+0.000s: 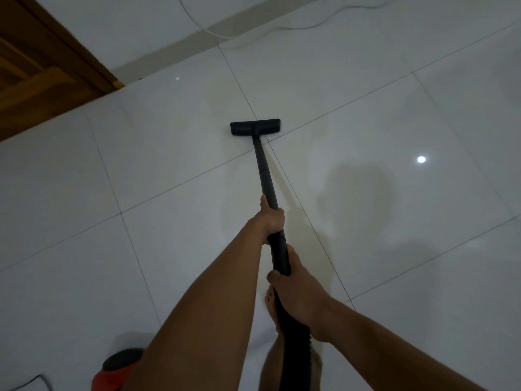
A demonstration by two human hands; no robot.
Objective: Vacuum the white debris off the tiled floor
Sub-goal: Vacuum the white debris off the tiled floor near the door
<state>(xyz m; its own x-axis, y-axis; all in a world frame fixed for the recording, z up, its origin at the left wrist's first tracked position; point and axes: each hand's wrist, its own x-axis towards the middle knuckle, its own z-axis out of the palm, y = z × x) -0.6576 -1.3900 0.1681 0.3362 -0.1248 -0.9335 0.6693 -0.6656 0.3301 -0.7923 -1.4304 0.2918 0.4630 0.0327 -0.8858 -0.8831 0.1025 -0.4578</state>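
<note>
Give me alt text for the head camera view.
Both hands grip a black vacuum wand, left hand ahead of right hand, its floor head flat on white tiles. A wooden door is upper left, a white cord lies by the far wall, a red vacuum body lower left.

The red and black vacuum body (118, 368) is cut by the bottom edge and half hidden behind the left forearm (197, 320). The ribbed hose (293, 351) leaves at the bottom, covering most of a bare foot (269, 301). The wooden door (36, 66) runs off the left edge. Any white debris on the tiled floor (366, 94) is too small to tell.
</note>
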